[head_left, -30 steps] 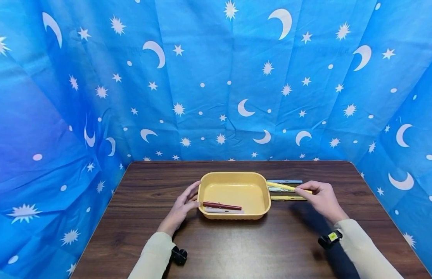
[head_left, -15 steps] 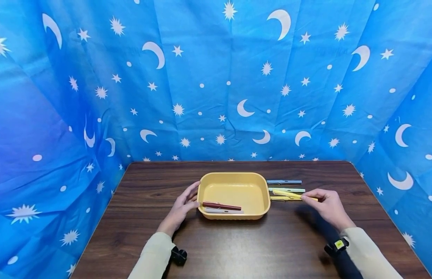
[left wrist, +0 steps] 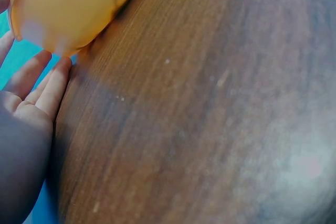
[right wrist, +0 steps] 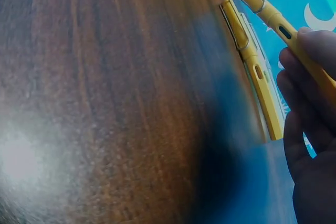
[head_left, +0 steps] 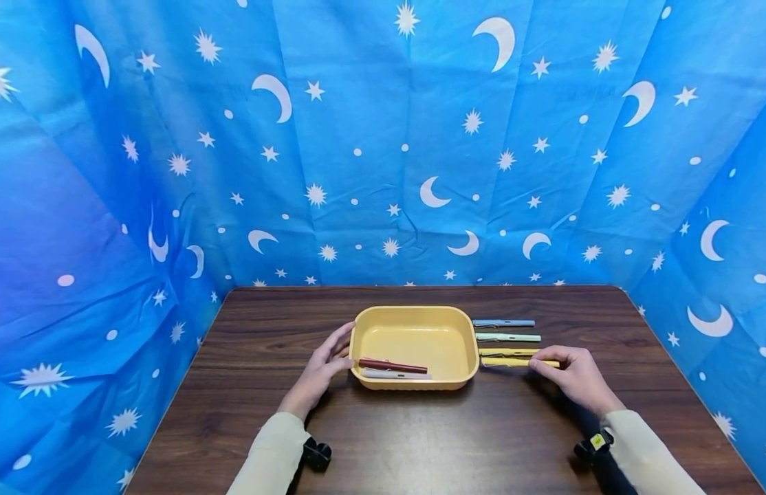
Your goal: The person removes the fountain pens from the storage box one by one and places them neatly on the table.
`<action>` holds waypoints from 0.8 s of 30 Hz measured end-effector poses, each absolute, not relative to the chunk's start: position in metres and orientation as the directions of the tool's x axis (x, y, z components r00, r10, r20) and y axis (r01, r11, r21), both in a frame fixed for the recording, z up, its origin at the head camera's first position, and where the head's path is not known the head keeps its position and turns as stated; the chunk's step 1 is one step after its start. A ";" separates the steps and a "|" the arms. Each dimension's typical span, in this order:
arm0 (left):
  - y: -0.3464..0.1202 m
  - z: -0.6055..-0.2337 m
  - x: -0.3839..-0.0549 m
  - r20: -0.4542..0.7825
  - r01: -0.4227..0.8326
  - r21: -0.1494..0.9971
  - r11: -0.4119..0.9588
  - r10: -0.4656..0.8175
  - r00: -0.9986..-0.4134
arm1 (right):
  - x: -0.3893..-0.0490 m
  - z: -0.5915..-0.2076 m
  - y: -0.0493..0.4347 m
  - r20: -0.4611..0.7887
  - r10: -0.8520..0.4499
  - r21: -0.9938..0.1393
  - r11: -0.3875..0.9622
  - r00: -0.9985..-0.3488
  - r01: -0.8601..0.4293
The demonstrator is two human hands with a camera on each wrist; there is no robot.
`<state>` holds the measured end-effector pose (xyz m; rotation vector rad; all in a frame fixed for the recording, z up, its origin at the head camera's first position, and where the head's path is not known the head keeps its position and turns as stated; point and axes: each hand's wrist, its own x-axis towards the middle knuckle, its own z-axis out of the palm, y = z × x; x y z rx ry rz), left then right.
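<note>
My right hand (head_left: 571, 377) pinches the rear end of a yellow capped pen (head_left: 511, 362) between thumb and fingers, to the right of a yellow tray (head_left: 414, 310). In the right wrist view the held pen (right wrist: 270, 18) shows a wire clip and a slot in its barrel. Just behind it lies a second yellow pen (head_left: 509, 352); beyond that are a pale green pen (head_left: 509, 337) and a grey-blue pen (head_left: 507, 323). My left hand (head_left: 318, 375) touches the tray's left end with extended fingers. A dark red pen (head_left: 393, 366) and a pale grey pen (head_left: 398, 375) lie in the tray.
The dark wooden table (head_left: 408, 440) extends in front of the tray. A blue cloth (head_left: 383, 137) with white moons and stars hangs behind the table and along both sides. Each wrist carries a small black camera (head_left: 317, 454).
My right hand has brought the held yellow pen from over the green pen toward me, to the near side of the other yellow pen. The left hand and tray stay put.
</note>
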<state>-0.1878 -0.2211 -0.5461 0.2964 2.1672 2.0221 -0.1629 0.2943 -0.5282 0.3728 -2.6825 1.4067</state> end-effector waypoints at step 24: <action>-0.221 -0.546 -0.187 0.035 0.051 0.997 0.056 0.266 -0.963 | -0.165 -0.532 0.295 0.190 -0.278 -0.629 0.702 -0.942 -0.334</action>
